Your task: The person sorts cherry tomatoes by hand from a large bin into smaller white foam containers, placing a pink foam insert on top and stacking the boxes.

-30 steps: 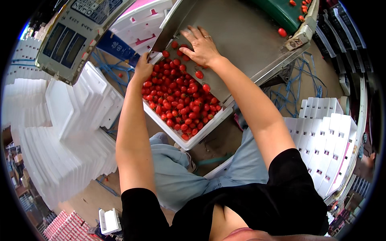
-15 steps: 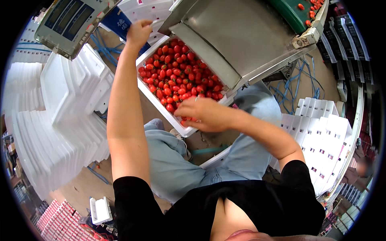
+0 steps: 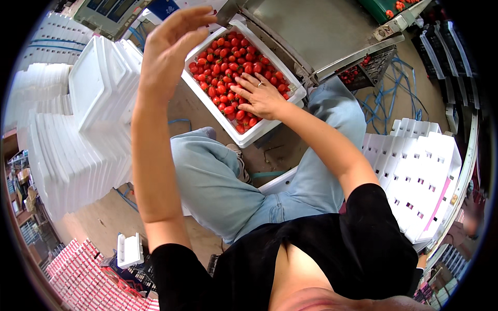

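Observation:
Small red cherry tomatoes (image 3: 225,67) fill a white foam box (image 3: 248,139) in front of me, tilted in view between my knees and a metal chute. My right hand (image 3: 263,98) lies flat over the tomatoes at the near right side, fingers spread, a ring on one finger. To the left of the box, my left hand (image 3: 174,44) is raised above it with fingers stretched out. Nothing shows in the left palm, and the hand hides part of the box's far left side.
Steel chute (image 3: 290,36) stands beyond the box, with a green belt (image 3: 371,8) behind it. White lids (image 3: 78,150) are stacked at left, white boxes (image 3: 415,176) at right. A scale display (image 3: 111,13) hangs far left; a black crate (image 3: 376,67) holds more tomatoes. Blue strapping (image 3: 399,98) litters the floor.
My right hand has shifted from the box's near rim onto the tomatoes, its fingers now spread. My left hand has come up closer to view and opened. More of the box is uncovered.

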{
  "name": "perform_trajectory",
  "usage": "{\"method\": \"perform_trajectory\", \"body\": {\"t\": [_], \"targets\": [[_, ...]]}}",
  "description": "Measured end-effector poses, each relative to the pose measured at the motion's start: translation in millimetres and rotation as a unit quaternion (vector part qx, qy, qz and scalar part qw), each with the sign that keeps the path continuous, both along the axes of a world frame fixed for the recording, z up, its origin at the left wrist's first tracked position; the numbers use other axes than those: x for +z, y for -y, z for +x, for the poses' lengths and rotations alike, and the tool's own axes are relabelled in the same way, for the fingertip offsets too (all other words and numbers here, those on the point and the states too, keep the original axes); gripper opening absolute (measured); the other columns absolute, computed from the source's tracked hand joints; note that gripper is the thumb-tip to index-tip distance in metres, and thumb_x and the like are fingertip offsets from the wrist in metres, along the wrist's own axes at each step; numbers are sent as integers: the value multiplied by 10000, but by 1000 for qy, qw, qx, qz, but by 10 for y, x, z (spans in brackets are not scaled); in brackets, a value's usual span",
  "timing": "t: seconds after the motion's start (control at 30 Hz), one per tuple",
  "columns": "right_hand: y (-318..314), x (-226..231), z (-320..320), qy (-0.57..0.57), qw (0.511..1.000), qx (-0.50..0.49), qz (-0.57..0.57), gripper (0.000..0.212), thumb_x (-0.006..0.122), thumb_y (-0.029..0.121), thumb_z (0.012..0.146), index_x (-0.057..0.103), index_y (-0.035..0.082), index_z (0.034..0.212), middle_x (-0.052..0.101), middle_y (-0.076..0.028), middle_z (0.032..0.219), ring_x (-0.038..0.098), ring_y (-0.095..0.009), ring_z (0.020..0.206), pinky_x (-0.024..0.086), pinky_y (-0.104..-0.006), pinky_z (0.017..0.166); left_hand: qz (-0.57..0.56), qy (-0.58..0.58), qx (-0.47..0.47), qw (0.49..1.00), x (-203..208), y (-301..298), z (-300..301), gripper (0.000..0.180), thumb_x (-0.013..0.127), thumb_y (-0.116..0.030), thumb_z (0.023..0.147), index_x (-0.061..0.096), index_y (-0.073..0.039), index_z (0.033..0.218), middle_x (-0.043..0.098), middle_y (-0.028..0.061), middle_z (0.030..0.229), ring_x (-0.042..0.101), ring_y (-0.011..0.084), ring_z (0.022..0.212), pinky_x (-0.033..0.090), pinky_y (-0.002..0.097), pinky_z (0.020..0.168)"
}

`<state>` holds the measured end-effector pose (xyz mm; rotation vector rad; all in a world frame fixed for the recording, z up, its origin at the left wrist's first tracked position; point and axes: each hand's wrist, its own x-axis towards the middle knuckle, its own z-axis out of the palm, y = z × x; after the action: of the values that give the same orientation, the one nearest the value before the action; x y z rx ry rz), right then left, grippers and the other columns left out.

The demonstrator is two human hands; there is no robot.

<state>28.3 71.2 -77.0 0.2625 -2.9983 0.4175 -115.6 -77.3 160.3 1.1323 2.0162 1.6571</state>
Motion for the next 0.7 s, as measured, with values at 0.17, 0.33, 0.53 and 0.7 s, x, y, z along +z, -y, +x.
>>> {"method": "perform_trajectory", "body": {"t": [0.17, 0.33, 0.53, 0.7], "targets": [[-16, -88, -289, 51, 988, -138, -47, 641, 395, 553, 976, 375, 153, 1477, 294, -127, 1561, 267, -311, 1436, 213, -576, 1141, 15, 50, 145, 988, -420, 317, 90, 330, 648, -111, 862, 651, 2, 1172, 700, 91, 1061, 620, 147, 1009, 465, 301, 932], [282, -120, 154, -10, 997, -75, 8, 593, 493, 486, 948, 405, 204, 1462, 332, -97, 1543, 262, -358, 1432, 148, -591, 1160, -33, -27, 225, 973, -503, 553, -192, 291, 658, -154, 852, 680, -20, 1110, 717, 79, 971, 652, 164, 909, 496, 298, 832], [412, -28, -365, -66, 998, 1, 17, 457, 538, 377, 948, 492, 209, 1371, 418, -48, 1488, 292, -325, 1415, 116, -609, 1160, -47, -97, 232, 967, -436, 413, -45, 276, 673, -176, 856, 684, -53, 1102, 724, 55, 941, 637, 133, 831, 491, 276, 752], [186, -27, -1095, -141, 984, -91, -57, 448, 565, 345, 930, 523, 103, 1306, 412, -132, 1470, 353, -358, 1370, 222, -552, 1147, -59, -100, 244, 963, -367, 501, 5, 262, 684, -186, 864, 692, -60, 1093, 723, 43, 946, 638, 119, 900, 478, 273, 814]]}}
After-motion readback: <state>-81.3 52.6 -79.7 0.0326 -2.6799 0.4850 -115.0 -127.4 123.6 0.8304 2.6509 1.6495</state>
